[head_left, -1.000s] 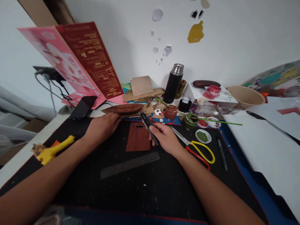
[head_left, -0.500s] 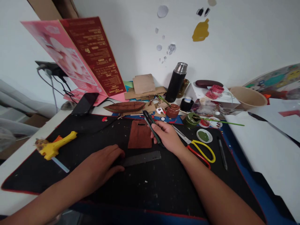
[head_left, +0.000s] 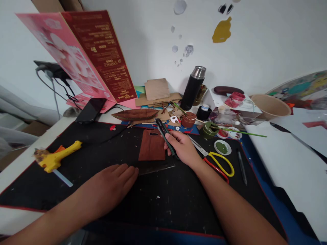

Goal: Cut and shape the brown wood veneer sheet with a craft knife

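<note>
Left hand (head_left: 109, 190) is lying palm-down on the black cutting mat (head_left: 166, 211), fingers flat and spread a little, gripping nothing. Its fingertips (head_left: 133, 173) are pressing on the near-left end of the steel ruler (head_left: 155, 168); only the right part of the ruler is showing past them.

Ruler's long axis is running left-right across the mat, tilted slightly up toward the right. It is extending from the left fingertips toward the right wrist, so the left hand is the one on it (the right is close but not touching it, as far as I can tell).

Right hand (head_left: 182, 149) is curling closed around a dark utility knife (head_left: 166, 136). The knife is pointing up and left, away from the body, its far end reaching past the top right corner of the brown leather-like sheet (head_left: 152, 145). I cannot tell whether a blade is out.

The brown sheet is lying flat just beyond the ruler, its near edge almost meeting the ruler's far edge, and just left of the right fingers.

Around them: yellow-handled scissors (head_left: 217, 161) just right of the right wrist, a yellow glue gun (head_left: 55, 158) well off to the left, a green paint dish (head_left: 221, 147) and a black flask (head_left: 192, 87) farther back.
</note>
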### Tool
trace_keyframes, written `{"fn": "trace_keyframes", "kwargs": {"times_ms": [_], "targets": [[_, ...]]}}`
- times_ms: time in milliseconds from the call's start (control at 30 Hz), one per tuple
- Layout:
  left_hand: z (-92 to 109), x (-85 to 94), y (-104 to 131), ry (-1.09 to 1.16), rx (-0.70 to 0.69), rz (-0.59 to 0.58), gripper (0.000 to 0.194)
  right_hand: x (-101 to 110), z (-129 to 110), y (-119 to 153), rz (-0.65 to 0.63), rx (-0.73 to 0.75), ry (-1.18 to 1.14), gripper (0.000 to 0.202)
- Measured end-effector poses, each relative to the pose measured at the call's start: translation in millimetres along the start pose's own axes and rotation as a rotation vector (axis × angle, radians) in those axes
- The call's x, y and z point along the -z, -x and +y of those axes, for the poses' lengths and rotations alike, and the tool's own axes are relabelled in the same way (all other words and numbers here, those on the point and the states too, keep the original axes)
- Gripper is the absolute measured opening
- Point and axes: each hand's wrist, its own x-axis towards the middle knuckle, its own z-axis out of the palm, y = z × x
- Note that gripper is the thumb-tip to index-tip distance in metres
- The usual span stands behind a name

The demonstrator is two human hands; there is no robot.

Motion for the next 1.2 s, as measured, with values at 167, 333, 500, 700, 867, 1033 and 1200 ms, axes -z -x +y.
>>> {"fn": "trace_keyframes", "kwargs": {"times_ms": [167,333,500,700,867,1033,1200], "targets": [[-0.8,-3.5,2.8,-0.031,-0.026,0.148,0.05,-0.3,0.7,-0.4,0.007,-0.009,-0.016,0.037],[-8.9,7.0,-10.0,-0.055,-0.017,0.217,0.049,1.2,-4.5,-0.1,0.073,-0.034,-0.073,0.04],[-20.4,14.5,-36.3,-0.09,-0.047,0.162,0.042,10.5,-6.8,-0.2,0.218,-0.031,-0.087,0.041],[-23.0,11.8,-53.0,-0.116,-0.073,0.148,0.043,16.3,-5.2,-1.2,0.266,-0.039,-0.033,0.04],[-18.5,8.0,-49.4,-0.112,-0.075,0.169,0.045,12.9,-4.3,-0.8,0.201,-0.011,0.017,0.037],[-17.9,8.4,-48.1,-0.119,-0.05,0.176,0.038,12.0,-2.0,-0.3,0.17,-0.013,0.07,0.037],[-15.7,1.9,-47.9,-0.026,-0.003,0.188,0.036,11.4,-0.3,-0.2,0.175,-0.005,0.076,0.037]]}}
